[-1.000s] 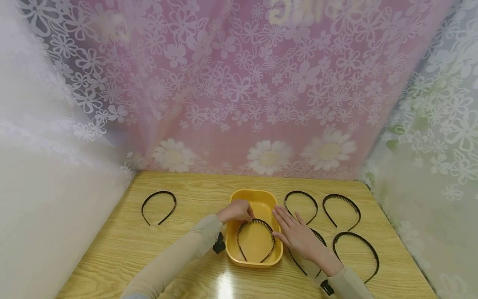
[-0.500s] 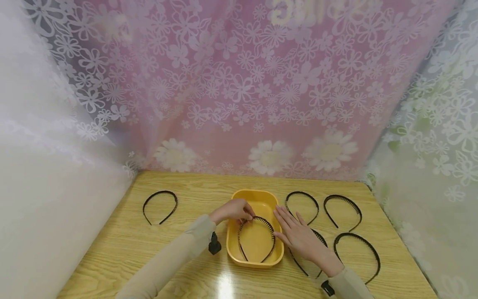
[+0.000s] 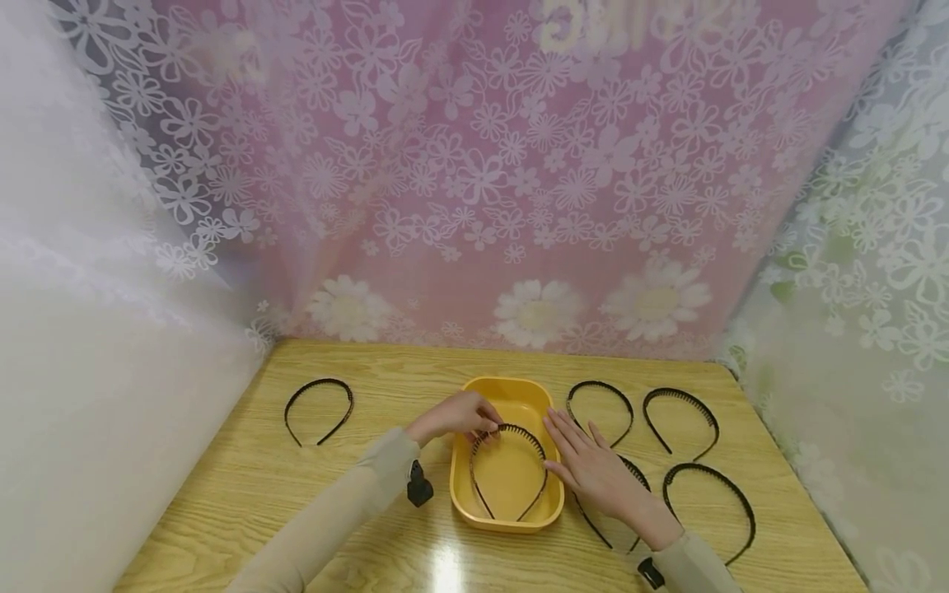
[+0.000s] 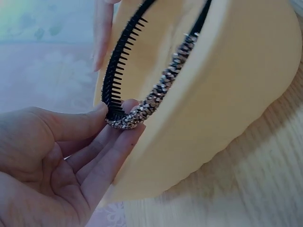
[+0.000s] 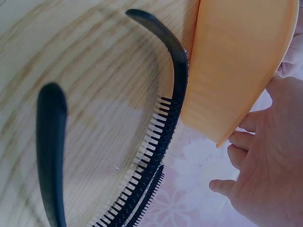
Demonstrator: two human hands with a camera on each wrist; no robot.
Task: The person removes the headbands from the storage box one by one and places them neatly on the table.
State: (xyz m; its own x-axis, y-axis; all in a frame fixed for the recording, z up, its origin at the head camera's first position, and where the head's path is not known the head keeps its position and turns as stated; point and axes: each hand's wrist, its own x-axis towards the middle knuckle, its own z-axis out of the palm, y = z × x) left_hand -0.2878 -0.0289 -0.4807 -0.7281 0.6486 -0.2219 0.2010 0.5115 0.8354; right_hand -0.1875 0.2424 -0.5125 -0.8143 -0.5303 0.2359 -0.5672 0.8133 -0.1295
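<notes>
My left hand [image 3: 463,413] pinches the top of a black toothed headband [image 3: 511,427] between thumb and fingers. Glittery beads cover its outer side, as the left wrist view shows of the headband [image 4: 161,87]. Its two ends point toward me inside a yellow plastic bin [image 3: 474,520]; the top is raised a little. On the bin's right rim rests my right hand [image 3: 596,473], fingers straight and thumb spread apart. In the right wrist view its fingertips meet the rim of the bin [image 5: 236,61]. A black headband [image 3: 634,469] lies partly hidden beneath this hand.
Another headband [image 3: 319,381] lies alone on the left of the wooden table [image 3: 393,371]. Right of the bin lie more: a back headband [image 3: 596,383], a far-right headband [image 3: 680,390] and a front-right headband [image 3: 704,466]. Flowered curtains [image 3: 474,165] enclose the back and sides.
My left hand has shifted slightly left and its grip on the headband shows more clearly. The headband's top has risen a little. My right hand stays on the rim.
</notes>
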